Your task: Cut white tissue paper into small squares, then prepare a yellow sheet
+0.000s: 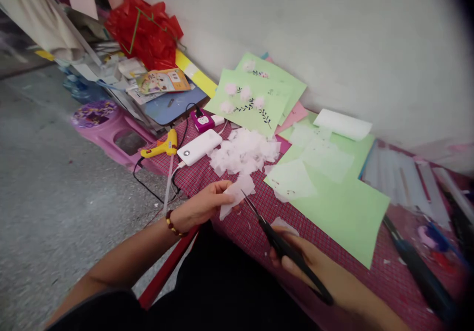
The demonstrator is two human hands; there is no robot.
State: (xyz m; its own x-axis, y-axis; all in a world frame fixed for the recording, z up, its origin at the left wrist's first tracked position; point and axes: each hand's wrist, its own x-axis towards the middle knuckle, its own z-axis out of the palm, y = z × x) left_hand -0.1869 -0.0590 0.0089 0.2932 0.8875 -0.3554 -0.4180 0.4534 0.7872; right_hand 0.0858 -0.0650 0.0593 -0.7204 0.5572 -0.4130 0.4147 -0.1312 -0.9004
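A small piece of thin white tissue paper (234,192) is pinched in my left hand (203,202), over the table's near edge. My right hand (299,254) is wrapped round black-handled scissors (283,247), whose blades point up and left, their tips at the tissue's right side. Beside my right fingers shows another scrap of white tissue (284,225); whether I hold it too, I cannot tell. Just beyond my left hand lies a loose heap of cut white tissue pieces (246,150).
On the red checked tablecloth (237,237) are green sheets (338,212), some with pink paper blossoms, and a white power bank (200,147). A yellow glue gun (163,145) sits at the left edge, its cord hanging. A purple stool (111,133) stands left; a wall rises behind.
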